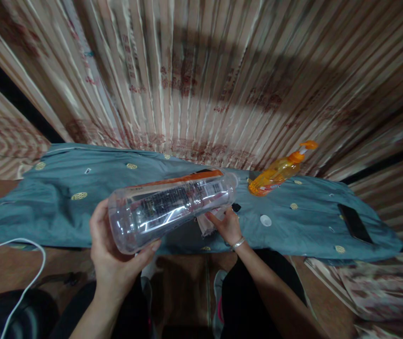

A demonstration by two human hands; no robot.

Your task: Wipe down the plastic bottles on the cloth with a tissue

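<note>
Head view: a clear plastic bottle (pixel 173 207), apparently empty, so judged light, thin-walled and slippery, is held sideways above the blue cloth (pixel 60 207), cupped at its base by the left hand (pixel 114 254), while a crumpled wipe (pixel 206 225) is pinched near its neck by the right hand (pixel 227 226).

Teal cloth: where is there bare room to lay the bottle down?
The teal embroidered cloth is bare along its left half, from the left hand out to the left edge. A smaller patch lies between the white cap and the black phone. It is crowded around the right hand and the orange pump bottle.
</note>
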